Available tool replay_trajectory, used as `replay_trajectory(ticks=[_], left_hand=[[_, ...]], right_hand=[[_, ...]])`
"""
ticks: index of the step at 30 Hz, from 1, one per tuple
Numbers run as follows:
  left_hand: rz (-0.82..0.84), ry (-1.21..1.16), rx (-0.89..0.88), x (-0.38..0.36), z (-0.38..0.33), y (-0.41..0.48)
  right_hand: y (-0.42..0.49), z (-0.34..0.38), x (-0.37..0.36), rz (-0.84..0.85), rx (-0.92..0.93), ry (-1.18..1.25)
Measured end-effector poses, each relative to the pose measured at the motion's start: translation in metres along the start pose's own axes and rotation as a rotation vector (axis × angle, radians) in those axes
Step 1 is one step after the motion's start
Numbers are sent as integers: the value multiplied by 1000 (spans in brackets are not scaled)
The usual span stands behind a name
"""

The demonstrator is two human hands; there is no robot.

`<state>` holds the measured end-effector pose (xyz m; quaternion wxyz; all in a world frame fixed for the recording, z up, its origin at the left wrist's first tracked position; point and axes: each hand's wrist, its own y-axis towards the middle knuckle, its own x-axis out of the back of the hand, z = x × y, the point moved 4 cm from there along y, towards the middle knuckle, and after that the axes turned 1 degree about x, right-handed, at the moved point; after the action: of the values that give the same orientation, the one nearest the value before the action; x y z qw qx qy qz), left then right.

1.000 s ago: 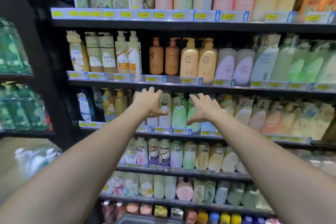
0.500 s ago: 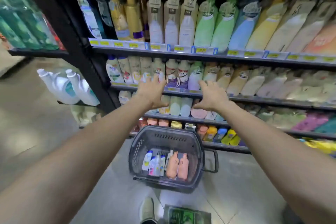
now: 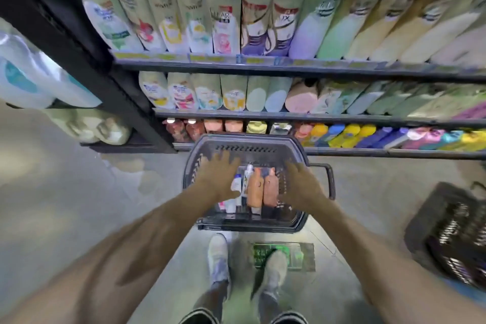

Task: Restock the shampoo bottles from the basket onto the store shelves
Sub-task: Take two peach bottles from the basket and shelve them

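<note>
Shelves (image 3: 263, 64) far side crowded; basket (image 3: 246, 143) on floor (image 3: 79, 192) just before them holds shampoo bottles (image 3: 255, 189) packed side by side; left hand (image 3: 218, 179) and right hand (image 3: 299, 184) hover spread, empty, above them: risk, tight packing could make a hasty grab slip.

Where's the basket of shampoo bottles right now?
Head view, centre: the grey basket sits on the floor before the bottom shelf, under the left hand and right hand.
</note>
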<state>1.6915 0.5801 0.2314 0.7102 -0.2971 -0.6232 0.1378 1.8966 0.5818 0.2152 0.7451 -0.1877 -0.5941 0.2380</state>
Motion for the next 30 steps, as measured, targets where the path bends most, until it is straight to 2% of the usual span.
replay_trajectory(ticks=[2,8,12,16,20,25,30], left_hand=[[62,26,4,-38,-1,31],[109,-21,-13,-144,-27,134],[122,-106,4,-214,-48,202],[159,-183,55,-281,-71,274],[119,-313,115,-345,-94,339],[77,-591,232,-396,-107,378],[174,-813,362,-423,-101,393]], right_hand=[[26,-20,-35,-10,-31,23],[105,-77,-134,-23,-109,119],[170,-107,-218,81,-156,119],[230,-127,-272,135,-162,133],[296,-144,-321,152,-226,154],[340,-156,-382,225,-326,310],[355,-155,-412,41,-522,348]])
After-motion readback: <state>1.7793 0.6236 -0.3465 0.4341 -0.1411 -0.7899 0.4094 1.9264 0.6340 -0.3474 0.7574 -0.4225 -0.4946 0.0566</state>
